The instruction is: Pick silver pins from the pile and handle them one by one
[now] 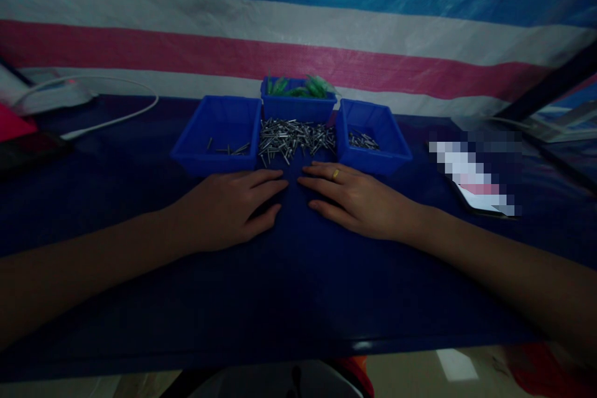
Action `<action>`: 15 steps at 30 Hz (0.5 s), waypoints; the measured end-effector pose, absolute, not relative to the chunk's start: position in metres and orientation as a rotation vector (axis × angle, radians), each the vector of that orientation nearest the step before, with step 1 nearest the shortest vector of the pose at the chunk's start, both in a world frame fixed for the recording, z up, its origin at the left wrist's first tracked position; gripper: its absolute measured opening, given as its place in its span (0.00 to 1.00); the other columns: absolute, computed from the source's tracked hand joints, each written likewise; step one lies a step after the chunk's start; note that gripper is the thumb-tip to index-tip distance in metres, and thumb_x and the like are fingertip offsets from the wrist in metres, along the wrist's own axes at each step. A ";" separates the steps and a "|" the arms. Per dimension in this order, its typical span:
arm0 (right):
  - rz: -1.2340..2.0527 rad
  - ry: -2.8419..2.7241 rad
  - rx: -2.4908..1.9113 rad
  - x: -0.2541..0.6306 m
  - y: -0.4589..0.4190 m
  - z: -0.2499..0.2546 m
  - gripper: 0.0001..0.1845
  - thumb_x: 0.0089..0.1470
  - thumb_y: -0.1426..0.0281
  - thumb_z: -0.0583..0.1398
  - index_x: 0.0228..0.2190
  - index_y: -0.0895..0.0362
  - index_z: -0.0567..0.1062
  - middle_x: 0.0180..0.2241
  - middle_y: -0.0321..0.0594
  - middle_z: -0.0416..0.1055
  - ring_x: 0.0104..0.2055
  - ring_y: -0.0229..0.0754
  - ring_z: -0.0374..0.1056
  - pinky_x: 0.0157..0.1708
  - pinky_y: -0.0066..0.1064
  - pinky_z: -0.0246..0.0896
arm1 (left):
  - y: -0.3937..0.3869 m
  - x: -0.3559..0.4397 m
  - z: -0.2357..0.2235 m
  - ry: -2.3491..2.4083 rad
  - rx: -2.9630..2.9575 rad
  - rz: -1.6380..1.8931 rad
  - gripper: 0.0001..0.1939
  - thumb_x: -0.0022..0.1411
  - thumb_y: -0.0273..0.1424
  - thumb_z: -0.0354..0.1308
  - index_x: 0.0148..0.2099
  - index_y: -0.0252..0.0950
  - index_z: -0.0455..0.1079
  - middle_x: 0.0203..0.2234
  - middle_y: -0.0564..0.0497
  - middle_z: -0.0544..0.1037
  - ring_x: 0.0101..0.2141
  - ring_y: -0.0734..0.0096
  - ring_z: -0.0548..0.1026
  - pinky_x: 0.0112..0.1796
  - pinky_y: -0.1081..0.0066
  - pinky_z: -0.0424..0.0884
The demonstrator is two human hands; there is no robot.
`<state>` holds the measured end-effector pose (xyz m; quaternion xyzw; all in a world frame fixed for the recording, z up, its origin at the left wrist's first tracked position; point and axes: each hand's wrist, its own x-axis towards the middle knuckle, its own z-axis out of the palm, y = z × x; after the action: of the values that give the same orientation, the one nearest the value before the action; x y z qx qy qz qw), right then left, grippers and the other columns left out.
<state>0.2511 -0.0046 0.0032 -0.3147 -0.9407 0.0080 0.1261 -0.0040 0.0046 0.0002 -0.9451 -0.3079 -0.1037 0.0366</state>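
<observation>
Pins: loose metal pile (289,137) on the table (298,298), between left bin (224,117) and right bin (370,161), before back bin (298,110); probably kept central so both hands reach it.
Left hand (224,208): lying palm down, fingers loose, gripping nothing.
Right hand (373,202): likewise relaxed and unladen, likely just resting.
Side bins: a few pins each.
Writing: none legible; phone (482,199) screen blurred out.

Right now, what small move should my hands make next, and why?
Probably slide the right hand slightly forward to the loose pile of thin silver metal pins: both it and the left hand look empty, and the right hand's fingertips lie just short of the pile.
</observation>
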 end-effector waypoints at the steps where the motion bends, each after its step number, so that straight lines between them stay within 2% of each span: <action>1: 0.020 -2.741 -0.914 0.251 -0.004 0.003 0.24 0.67 0.65 0.51 0.57 0.67 0.68 0.59 0.58 0.65 0.61 0.54 0.63 0.59 0.48 0.62 | 0.005 -0.004 0.000 -0.941 -2.902 -0.328 0.25 0.70 0.40 0.41 0.59 0.34 0.68 0.55 0.41 0.73 0.49 0.56 0.77 0.46 0.57 0.76; 15: 0.020 -2.748 -0.912 0.251 -0.004 0.004 0.23 0.67 0.65 0.50 0.57 0.66 0.68 0.59 0.58 0.65 0.61 0.53 0.63 0.59 0.49 0.63 | 0.006 -0.005 0.000 -0.928 -2.905 -0.318 0.26 0.70 0.41 0.40 0.59 0.33 0.68 0.56 0.41 0.73 0.49 0.56 0.77 0.46 0.57 0.77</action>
<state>0.2508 -0.0045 0.0042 -0.3127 -0.9419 0.0070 0.1226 -0.0049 0.0056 -0.0003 -0.9468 -0.3023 -0.1035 0.0376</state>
